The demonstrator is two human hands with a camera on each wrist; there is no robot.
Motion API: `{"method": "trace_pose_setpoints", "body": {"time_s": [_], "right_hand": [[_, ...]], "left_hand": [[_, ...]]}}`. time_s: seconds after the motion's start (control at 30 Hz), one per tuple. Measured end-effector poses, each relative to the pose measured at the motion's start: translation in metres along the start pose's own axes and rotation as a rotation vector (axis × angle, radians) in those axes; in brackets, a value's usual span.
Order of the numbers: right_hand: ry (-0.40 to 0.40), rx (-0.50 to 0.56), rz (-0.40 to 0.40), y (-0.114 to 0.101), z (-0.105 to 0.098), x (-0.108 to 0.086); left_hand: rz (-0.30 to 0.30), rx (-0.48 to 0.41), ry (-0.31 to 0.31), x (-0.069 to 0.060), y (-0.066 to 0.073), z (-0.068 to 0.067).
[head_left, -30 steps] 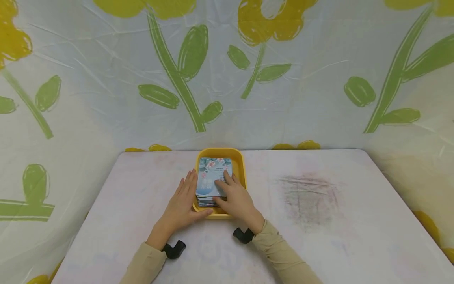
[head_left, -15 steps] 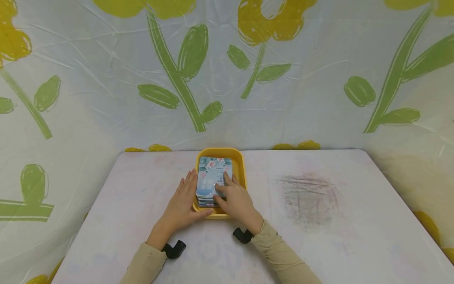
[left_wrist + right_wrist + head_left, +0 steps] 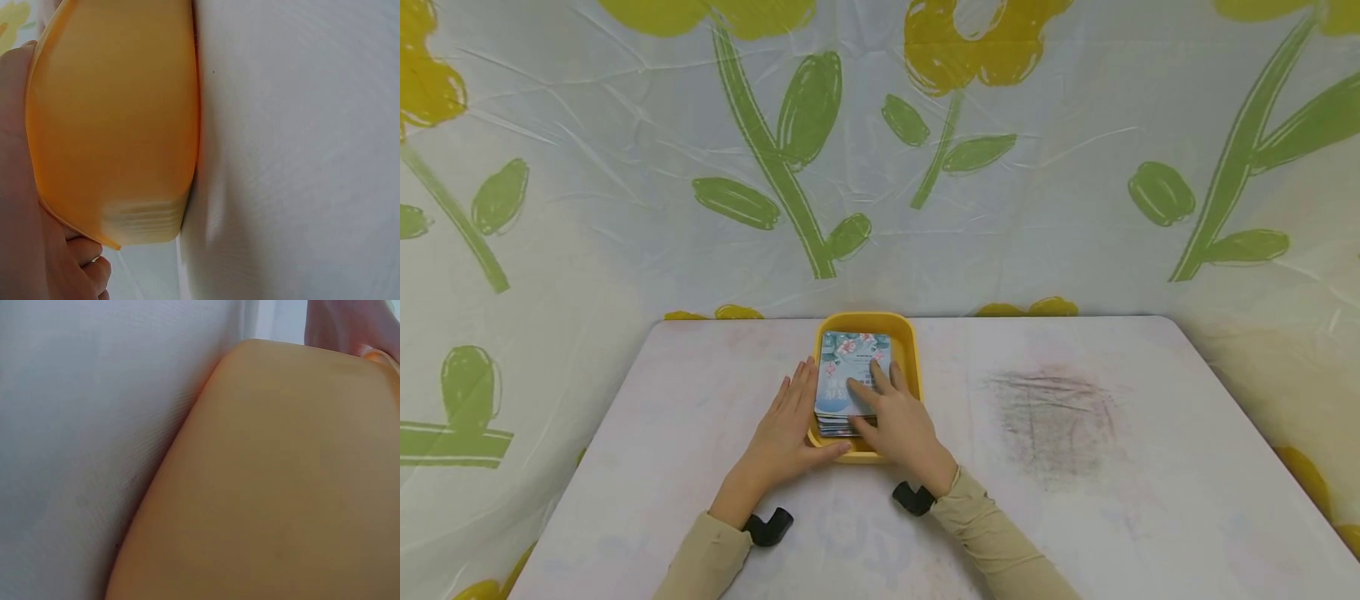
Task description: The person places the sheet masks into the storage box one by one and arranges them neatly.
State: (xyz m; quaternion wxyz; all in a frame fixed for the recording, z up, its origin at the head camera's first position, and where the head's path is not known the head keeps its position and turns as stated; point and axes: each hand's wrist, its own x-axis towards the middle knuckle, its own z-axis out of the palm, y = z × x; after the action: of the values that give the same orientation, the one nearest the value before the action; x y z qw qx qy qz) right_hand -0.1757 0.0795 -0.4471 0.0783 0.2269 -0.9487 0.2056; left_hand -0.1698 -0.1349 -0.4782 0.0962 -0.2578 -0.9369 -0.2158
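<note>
A yellow tray (image 3: 910, 354) sits on the table with a stack of blue, flower-printed cards (image 3: 842, 358) inside it, against its left side. My left hand (image 3: 784, 433) lies along the tray's left wall with straight fingers, its thumb at the near rim. Spread over the right part of the stack, my right hand (image 3: 902, 421) touches the top card with its fingertips, the thumb at the stack's near edge. In the left wrist view the tray's outer wall (image 3: 119, 125) stands beside the left hand. The tray wall (image 3: 269, 469) fills most of the right wrist view and hides the cards.
The white table (image 3: 1150, 500) extends to both sides, with a dark smudge (image 3: 1060, 417) on its right part. Behind it hangs a flower-patterned cloth (image 3: 1037, 225). Black wrist mounts (image 3: 769, 527) sit at both wrists.
My right fingers draw slightly back toward me, then reach forward and left again over the top card. The left hand and the tray stay put.
</note>
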Motion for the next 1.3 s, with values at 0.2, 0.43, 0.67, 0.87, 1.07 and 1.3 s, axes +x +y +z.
{"method": "trace_pose_setpoints", "body": {"time_s": [0.2,0.43,0.67,0.87,1.07,1.3], "right_hand": [[-0.033,-0.034,-0.016,0.000,0.001,-0.001],[-0.046,-0.034,-0.005,0.000,0.000,-0.001],[-0.007,-0.010,-0.038,0.001,-0.002,0.000],[0.009,0.043,-0.087,0.006,-0.010,0.002],[0.065,0.120,-0.085,0.021,-0.037,-0.001],[0.275,0.157,-0.109,0.045,-0.075,-0.016]], "left_hand": [[-0.001,0.000,-0.010,0.000,0.001,-0.001],[-0.002,-0.003,-0.014,0.001,0.002,0.000],[-0.003,0.008,-0.015,0.001,0.000,0.002],[0.003,0.027,-0.018,0.000,-0.001,0.000],[-0.022,0.049,-0.078,0.001,0.000,-0.007],[-0.070,0.111,-0.144,0.004,-0.001,-0.028]]}}
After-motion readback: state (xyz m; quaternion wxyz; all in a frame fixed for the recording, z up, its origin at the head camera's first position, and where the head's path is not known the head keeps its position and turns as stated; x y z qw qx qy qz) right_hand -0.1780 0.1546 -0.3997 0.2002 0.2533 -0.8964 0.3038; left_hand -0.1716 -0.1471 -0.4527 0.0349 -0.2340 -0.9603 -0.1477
